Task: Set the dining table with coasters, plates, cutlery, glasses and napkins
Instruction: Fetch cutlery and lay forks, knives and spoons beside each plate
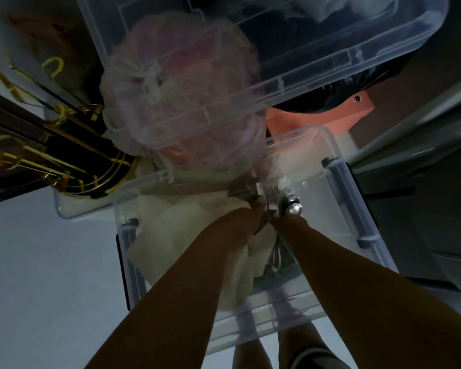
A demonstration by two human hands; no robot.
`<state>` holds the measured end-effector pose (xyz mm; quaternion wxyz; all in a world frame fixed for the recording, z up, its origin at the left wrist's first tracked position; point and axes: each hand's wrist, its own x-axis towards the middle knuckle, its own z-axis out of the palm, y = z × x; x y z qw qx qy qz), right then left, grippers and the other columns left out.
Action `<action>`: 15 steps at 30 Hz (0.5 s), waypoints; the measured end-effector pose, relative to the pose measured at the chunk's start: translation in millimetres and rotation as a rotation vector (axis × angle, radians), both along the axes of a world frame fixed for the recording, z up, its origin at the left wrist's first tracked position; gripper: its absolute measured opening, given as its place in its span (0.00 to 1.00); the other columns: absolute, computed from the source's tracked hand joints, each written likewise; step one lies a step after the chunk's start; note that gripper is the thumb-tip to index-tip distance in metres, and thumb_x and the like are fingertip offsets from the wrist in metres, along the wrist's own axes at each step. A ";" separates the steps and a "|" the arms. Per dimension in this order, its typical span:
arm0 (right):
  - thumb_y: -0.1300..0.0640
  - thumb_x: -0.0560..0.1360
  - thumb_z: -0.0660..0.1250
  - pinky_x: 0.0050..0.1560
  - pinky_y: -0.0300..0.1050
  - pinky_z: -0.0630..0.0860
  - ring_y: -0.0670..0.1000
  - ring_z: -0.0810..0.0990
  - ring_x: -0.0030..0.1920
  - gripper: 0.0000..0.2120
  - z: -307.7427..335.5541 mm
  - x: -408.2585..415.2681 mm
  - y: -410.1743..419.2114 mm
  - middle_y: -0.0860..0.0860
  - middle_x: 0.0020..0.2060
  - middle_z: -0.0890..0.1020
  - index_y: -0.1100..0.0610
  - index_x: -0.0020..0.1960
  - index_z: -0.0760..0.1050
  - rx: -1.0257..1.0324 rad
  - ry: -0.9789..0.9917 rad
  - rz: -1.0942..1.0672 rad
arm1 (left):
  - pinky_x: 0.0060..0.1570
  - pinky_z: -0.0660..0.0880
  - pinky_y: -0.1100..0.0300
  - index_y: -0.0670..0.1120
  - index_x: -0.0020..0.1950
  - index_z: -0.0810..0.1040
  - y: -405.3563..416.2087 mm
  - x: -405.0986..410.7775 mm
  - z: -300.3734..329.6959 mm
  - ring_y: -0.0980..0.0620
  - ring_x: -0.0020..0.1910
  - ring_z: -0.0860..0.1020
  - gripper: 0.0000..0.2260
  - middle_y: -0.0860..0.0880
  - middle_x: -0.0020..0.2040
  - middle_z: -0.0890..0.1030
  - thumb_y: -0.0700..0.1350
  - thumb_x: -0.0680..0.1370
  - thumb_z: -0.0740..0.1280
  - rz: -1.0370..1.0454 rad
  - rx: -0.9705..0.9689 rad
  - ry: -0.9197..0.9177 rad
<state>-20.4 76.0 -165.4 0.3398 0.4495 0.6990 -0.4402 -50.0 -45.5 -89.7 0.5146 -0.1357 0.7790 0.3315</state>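
Resting in a bunch inside a clear plastic storage bin [341, 187], the cutlery [282, 201] shows fork tines and shiny rounded spoon bowls at its far end, with more handles visible lower down beside pale cloth. Both forearms reach down into the bin and meet at that bundle. The left hand [250, 209] lies against the cutlery and the white napkins [186, 230]; its fingers are hidden by the metal and the cloth, so I cannot tell whether they grip. The right hand [280, 217] is almost wholly hidden behind the spoons and forks, and its hold cannot be told either. The two hands are close together, touching or nearly so.

The napkins fill the left half of the bin as a crumpled, folded heap under the left forearm. Just beyond the bin sits a tied translucent bag [176, 94] of pinkish contents, partly under a second, larger clear container [277, 49] holding dark and white cloth. To the left stand dark boards with a gold wire rack [64, 155]. A black bag [338, 94] and an orange box [322, 115] lie behind the bin on the right, next to grey furniture panels [423, 169]. The floor [37, 288] is pale and smooth, and the light is dim.
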 end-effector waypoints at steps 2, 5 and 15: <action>0.58 0.76 0.66 0.48 0.44 0.74 0.54 0.77 0.48 0.13 -13.2 -2.9 -5.8 0.54 0.45 0.76 0.62 0.58 0.70 -0.118 -0.007 -0.150 | 0.59 0.76 0.47 0.41 0.67 0.71 -8.2 3.0 -4.6 0.40 0.57 0.78 0.34 0.38 0.59 0.77 0.67 0.79 0.46 0.099 -0.001 -0.130; 0.60 0.71 0.73 0.52 0.45 0.72 0.55 0.75 0.51 0.19 -20.5 -6.1 -8.3 0.54 0.46 0.74 0.59 0.57 0.68 -0.128 0.000 -0.203 | 0.41 0.81 0.47 0.36 0.68 0.69 -17.0 1.9 -3.9 0.39 0.47 0.80 0.44 0.39 0.53 0.78 0.73 0.74 0.49 0.194 -0.037 -0.313; 0.60 0.72 0.71 0.45 0.44 0.73 0.52 0.76 0.39 0.17 -44.8 -6.1 -15.1 0.57 0.44 0.77 0.65 0.56 0.70 -0.158 -0.112 -0.175 | 0.33 0.78 0.59 0.33 0.58 0.78 -32.2 -4.1 -22.6 0.42 0.33 0.81 0.45 0.36 0.51 0.82 0.72 0.75 0.44 0.189 0.009 -0.353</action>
